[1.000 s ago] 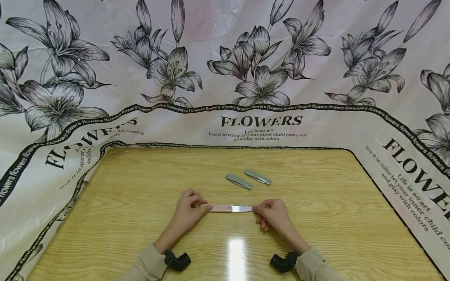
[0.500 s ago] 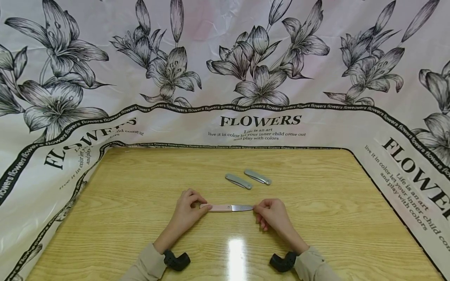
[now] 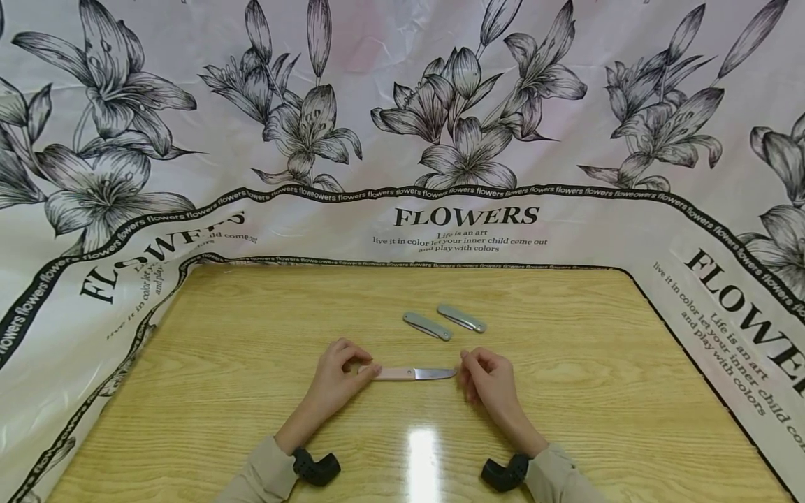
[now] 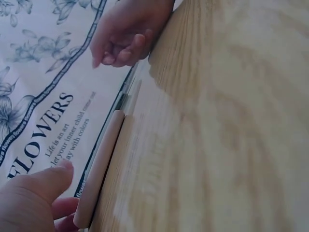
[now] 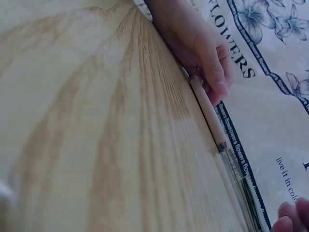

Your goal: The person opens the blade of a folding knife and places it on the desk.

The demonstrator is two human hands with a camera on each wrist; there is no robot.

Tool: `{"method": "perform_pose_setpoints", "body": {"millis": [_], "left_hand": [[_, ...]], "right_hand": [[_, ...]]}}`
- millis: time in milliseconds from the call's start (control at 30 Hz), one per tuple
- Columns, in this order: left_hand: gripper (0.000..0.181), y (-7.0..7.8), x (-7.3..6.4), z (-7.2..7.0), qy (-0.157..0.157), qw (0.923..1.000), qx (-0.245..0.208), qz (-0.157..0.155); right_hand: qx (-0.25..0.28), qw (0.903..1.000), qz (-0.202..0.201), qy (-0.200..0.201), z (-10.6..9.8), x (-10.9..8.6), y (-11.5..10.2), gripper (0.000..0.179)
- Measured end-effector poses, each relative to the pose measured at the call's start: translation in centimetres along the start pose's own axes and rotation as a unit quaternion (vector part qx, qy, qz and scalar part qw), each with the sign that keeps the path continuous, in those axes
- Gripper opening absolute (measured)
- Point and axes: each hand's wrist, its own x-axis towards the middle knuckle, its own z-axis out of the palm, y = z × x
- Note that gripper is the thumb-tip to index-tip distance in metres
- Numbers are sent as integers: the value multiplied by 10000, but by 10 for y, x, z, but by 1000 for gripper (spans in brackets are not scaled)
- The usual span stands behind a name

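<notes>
A folding knife (image 3: 395,374) with a pale pink handle lies level on the wooden table, its blade (image 3: 434,374) out and pointing right. My left hand (image 3: 339,370) holds the handle's end between thumb and fingers. In the left wrist view the pink handle (image 4: 100,169) runs away from the left hand (image 4: 34,203). Just off the blade tip, my right hand (image 3: 489,383) hovers with loosely curled fingers and nothing in them. Its fingertips (image 5: 289,217) show at the lower right corner of the right wrist view.
Two folded grey pocket knives (image 3: 428,326) (image 3: 462,318) lie side by side behind the pink one. The wooden table (image 3: 251,314) is bordered by a flower-printed cloth (image 3: 314,223) at the back and sides. Black wrist devices (image 3: 316,468) sit at both sleeves.
My right hand has let go of the blade tip and lifted slightly up and right. The left hand and the pink knife have stayed in place.
</notes>
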Motion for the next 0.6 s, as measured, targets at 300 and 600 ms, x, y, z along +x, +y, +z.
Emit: {"method": "perform_pose_setpoints", "body": {"millis": [300, 600], "left_hand": [[12, -6, 14, -4, -103, 9973, -671, -274], [17, -16, 37, -9, -418, 9860, -1299, -961]], "right_hand": [[-78, 9895, -1390, 379, 8, 10, 0, 15], [-873, 9693, -2232, 541, 26, 18, -28, 7]]}}
